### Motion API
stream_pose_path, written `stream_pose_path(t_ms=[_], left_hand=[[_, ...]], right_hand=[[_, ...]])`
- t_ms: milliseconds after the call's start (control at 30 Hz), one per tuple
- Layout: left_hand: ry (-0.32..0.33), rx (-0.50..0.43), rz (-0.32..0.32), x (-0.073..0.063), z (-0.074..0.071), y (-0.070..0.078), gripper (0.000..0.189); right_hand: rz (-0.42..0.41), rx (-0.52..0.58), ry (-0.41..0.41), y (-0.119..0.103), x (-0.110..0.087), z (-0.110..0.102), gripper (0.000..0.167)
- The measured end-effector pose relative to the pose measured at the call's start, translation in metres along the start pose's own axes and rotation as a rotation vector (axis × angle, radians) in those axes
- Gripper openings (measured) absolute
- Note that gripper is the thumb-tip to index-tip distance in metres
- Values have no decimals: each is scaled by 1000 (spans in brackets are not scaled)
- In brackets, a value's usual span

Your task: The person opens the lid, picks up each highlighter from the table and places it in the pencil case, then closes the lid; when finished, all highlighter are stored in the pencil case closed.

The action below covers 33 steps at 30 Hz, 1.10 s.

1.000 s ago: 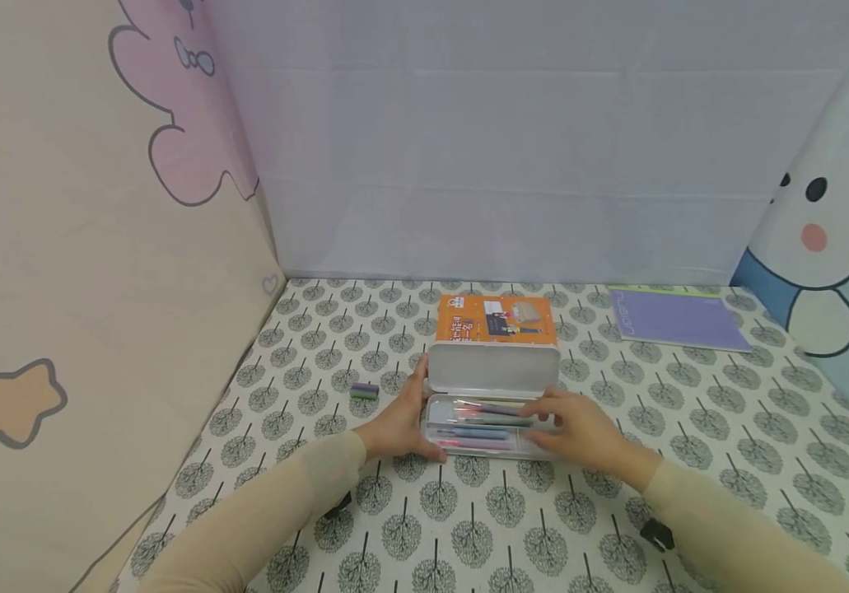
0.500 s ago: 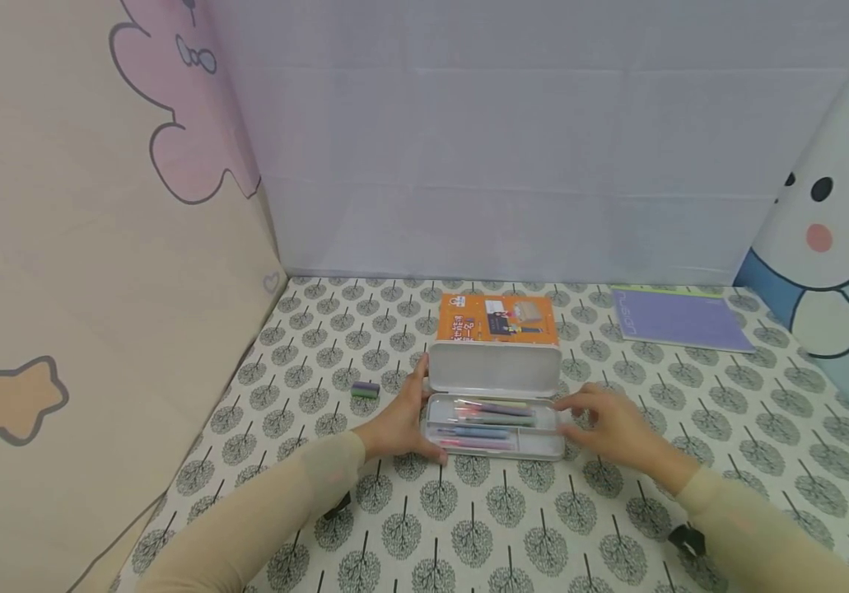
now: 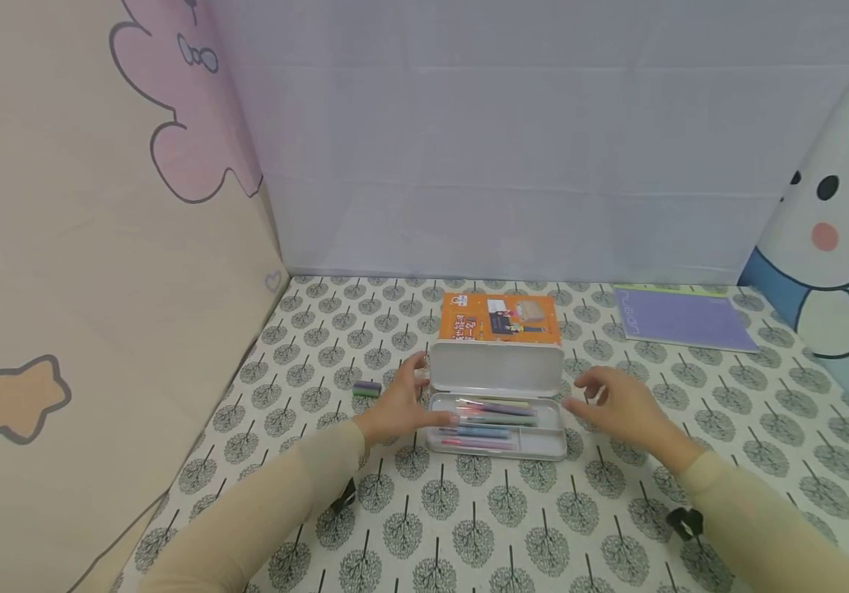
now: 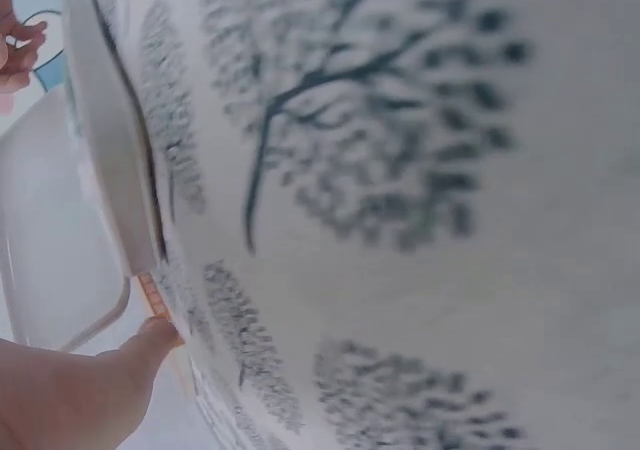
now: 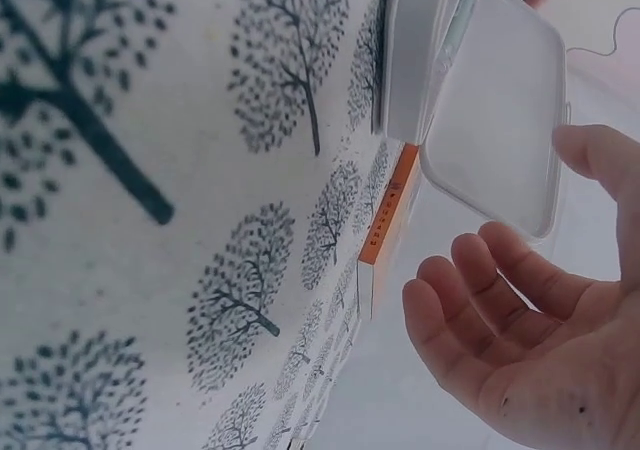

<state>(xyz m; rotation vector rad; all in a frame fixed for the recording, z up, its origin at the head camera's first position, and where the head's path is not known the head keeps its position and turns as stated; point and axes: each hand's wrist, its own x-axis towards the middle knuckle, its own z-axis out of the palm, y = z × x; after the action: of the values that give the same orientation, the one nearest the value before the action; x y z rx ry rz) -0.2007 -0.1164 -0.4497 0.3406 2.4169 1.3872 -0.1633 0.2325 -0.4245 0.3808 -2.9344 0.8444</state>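
A white pencil case (image 3: 541,443) lies on the tree-patterned cloth, its lid (image 3: 496,366) raised at the back. Several colored pens (image 3: 494,422) lie in its compartments. My left hand (image 3: 397,409) is at the case's left end, thumb stretched over that end in the head view, fingers pointing away and holding nothing. Just off the right end is my right hand (image 3: 622,409), loosely bent and empty. In the right wrist view the spread fingers (image 5: 500,300) overlap the upright lid. The left wrist view shows part of my left hand (image 4: 90,390) near the case.
An orange book (image 3: 501,317) with cartoon figures lies behind the lid. Left of my left hand is a small purple-and-green piece (image 3: 366,389). A purple notebook (image 3: 687,317) lies at the back right. Printed fabric hangs around the table's back and sides.
My right hand has left the pens and drawn back right, beyond the case's end. My left hand has loosened from the left end, its thumb now raised over the case.
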Motion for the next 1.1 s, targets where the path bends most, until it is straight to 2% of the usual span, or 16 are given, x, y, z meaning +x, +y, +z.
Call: stream_pose_path(t_ms=[200,467,600,867,1100], left_hand=[[45,-49,-36,10,-5,7,114],[104,-87,-45,26,-7,17,102],[114,-63,-55,33,-7,22,96],[122,-11,-14,42,-6,31,76],[114,-24,11,43,-5,32,60]], right_hand=[[91,41,-5,-5,15,-3,53],[114,66,2,-9,36,-2,63],[110,95,-11,-13,46,0,62],[135,142,-37,-20,57,6,62],[99,165,4,-23,59,13,47]])
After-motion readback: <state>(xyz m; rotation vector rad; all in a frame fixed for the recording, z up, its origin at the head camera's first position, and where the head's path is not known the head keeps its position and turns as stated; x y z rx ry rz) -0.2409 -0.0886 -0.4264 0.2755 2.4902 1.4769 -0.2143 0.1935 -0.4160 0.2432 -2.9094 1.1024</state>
